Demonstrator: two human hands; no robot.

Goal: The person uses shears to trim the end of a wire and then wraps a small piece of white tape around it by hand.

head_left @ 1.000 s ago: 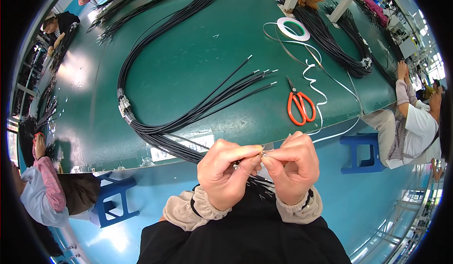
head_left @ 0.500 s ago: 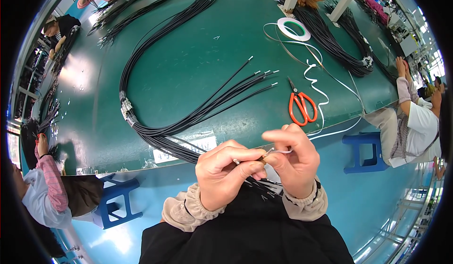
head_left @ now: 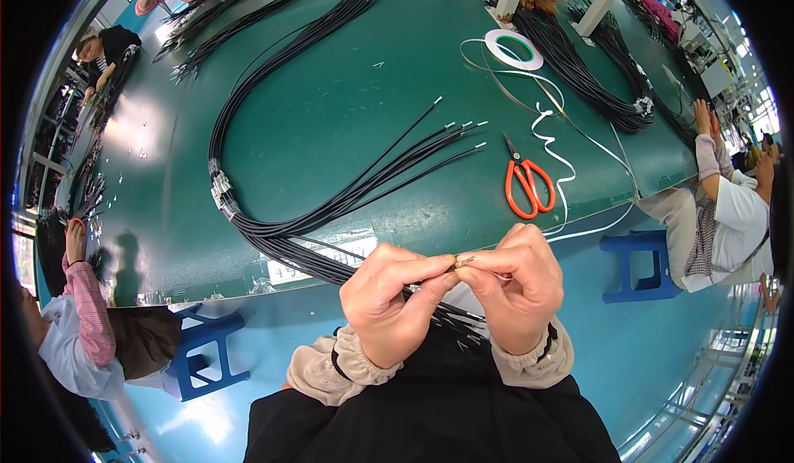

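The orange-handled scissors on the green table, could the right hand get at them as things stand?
Probably yes. The orange-handled scissors lie in the open ahead of the right hand, only a thin white cord beside them, but that hand is pinching a small metal wire end with the left hand.

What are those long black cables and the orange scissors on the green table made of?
The long black cables look plastic- or rubber-sheathed: matte, smoothly bending, with shiny, probably metal tips. The orange-handled scissors seem to have glossy plastic handles and dark metal blades.

Left hand and right hand meet at chest height, fingertips pinched together, wrists bent inward.
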